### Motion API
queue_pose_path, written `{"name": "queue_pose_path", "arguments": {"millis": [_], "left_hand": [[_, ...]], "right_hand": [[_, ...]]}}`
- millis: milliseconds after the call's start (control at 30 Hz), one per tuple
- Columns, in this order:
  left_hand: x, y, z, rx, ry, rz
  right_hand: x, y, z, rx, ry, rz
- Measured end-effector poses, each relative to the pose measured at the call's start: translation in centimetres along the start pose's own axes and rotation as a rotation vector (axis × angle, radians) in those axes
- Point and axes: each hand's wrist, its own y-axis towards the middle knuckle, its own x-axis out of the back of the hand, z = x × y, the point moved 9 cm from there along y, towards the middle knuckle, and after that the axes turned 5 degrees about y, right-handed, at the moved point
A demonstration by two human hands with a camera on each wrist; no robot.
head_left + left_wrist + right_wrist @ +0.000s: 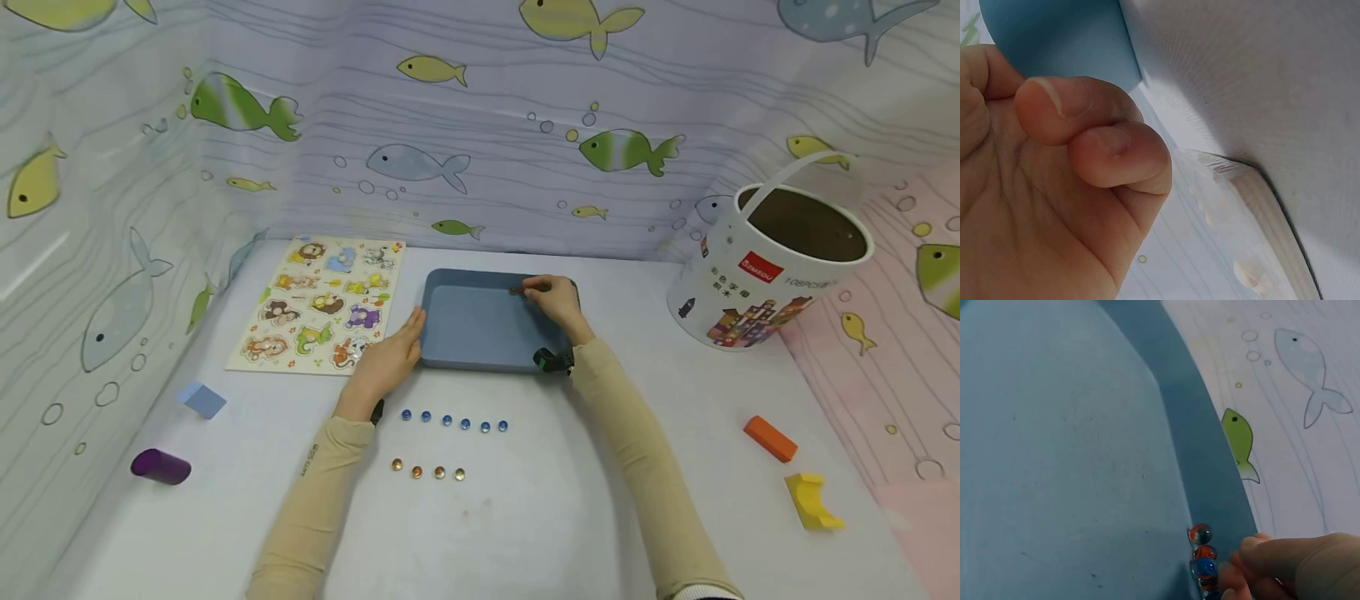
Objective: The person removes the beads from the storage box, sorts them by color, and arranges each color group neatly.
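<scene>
My right hand is at the far inner wall of the blue tray, its fingertips pinched onto the marbles gathered there; the right wrist view shows a small clump of red and blue ones lying against that wall, touching my fingers. My left hand rests flat against the tray's left side, fingers straight in the head view, though in the left wrist view two fingers look curled in with nothing in them. On the white surface just in front of the tray lies a row of blue marbles, six that I can count, and nearer to me a shorter row of amber marbles, four of them. Judging by this, the sorting is well along: two colour rows are laid out and the tray floor is nearly bare, so only the few marbles by the wall seem left to take out and line up. The animal puzzle lies left of the tray.
</scene>
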Motion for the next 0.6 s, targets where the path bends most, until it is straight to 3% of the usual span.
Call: {"name": "queue_pose_path", "arguments": {"millis": [233,467,600], "left_hand": [[-0.2,-0.1,-0.2,-0.009,0.003,0.002],[0.1,-0.1,-0.1,0.003,0.008,0.004],[0.1,-0.1,-0.1,0.001,0.000,0.003]], "right_hand": [[-0.2,0.2,-0.3,0.033,-0.093,0.012],[-1.0,0.7,0.1,0.095,-0.274,0.071],[-1.3,0.7,0.0,0.094,-0.258,0.095]]}}
